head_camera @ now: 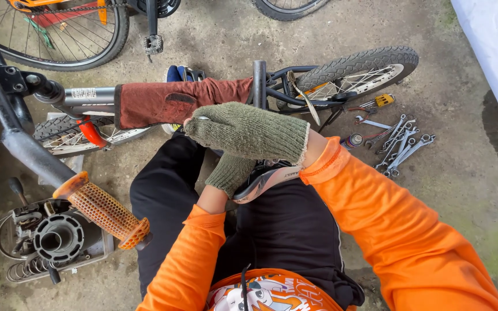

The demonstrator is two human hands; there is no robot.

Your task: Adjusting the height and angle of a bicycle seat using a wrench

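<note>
My right hand (249, 131) lies flat on the small bike's frame (162, 101), grip loose, while my left hand (230, 173) clamps the saddle (266, 178) resting on my lap, still off its seat tube (259, 80), wrenches (399, 144) waiting on the floor.

Wrenches (402, 144), screwdriver (376, 103), engine parts (59, 237)

Head view: single camera, worn on the person's head, faced steeply down (close range) over lap, small bicycle (260, 92) and concrete floor (462, 190).
</note>
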